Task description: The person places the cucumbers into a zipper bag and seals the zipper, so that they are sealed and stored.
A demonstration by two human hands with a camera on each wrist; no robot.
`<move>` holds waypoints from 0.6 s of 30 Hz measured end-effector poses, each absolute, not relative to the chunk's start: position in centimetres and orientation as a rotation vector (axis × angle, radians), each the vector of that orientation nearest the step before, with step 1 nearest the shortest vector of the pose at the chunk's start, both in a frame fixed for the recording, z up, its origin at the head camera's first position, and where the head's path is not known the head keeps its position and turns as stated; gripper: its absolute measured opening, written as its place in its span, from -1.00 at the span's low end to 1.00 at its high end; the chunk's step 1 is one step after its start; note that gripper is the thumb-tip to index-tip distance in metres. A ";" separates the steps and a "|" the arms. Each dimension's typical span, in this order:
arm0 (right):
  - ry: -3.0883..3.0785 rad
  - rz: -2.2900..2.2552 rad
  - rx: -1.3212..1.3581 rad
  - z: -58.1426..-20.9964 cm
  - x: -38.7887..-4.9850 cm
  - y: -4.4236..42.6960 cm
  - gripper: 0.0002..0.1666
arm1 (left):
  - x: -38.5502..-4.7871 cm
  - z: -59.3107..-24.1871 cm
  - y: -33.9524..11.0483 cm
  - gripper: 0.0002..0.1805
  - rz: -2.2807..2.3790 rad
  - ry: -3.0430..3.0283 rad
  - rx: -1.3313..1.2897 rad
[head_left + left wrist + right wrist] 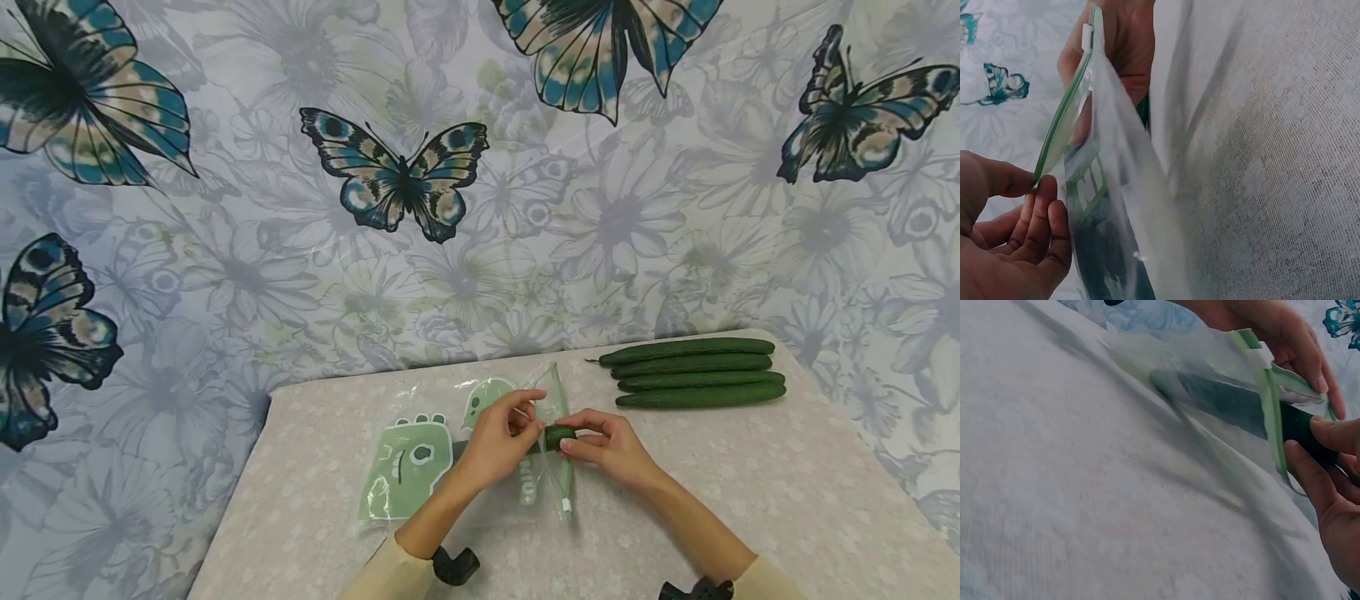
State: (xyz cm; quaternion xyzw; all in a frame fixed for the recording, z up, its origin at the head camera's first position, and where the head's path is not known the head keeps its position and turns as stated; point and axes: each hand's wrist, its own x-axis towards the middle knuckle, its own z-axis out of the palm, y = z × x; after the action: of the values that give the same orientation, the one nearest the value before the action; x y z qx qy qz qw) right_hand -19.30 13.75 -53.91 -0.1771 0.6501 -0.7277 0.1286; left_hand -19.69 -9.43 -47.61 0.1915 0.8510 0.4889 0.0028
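At the far left, a pale grey floral backdrop printed with teal-and-black butterflies (247,275) is hanging behind a table covered in beige patterned cloth (300,492). On this cloth, a transparent plastic zip bag printed with a green cartoon creature (401,483) is being spread out, its green edge strip (556,392) lying to the right. Above the bag, the left hand (501,437) is being held with fingers bent, the strip being pinched between thumb and fingertip. A dark green, long cucumber (558,437) is being held mostly inside the bag, its blunt right end sticking out through the mouth. That end is being gripped between the thumb and curled fingers of the right hand (611,447). Farther right, four long dark green cucumbers (697,381) are lying side by side near the table's back edge.
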 end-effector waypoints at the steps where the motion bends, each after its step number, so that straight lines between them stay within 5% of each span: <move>1: 1.882 -2.131 -0.497 -53.9 -19.3 13.6 -0.54 | -19.7 -47.6 -9.4 -0.57 1.550 2.661 0.600; 18: 2.039 -1.898 -0.532 -53.8 -19.0 12.3 -0.52 | -19.0 -47.0 -9.4 -0.58 1.630 2.595 0.562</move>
State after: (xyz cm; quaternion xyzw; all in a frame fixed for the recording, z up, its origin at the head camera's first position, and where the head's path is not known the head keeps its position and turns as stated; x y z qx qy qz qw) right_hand -19.02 12.29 -53.84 -0.1854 0.7106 -0.6614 0.1523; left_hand -19.02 -9.43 -46.96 0.1803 0.8328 0.5232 0.0130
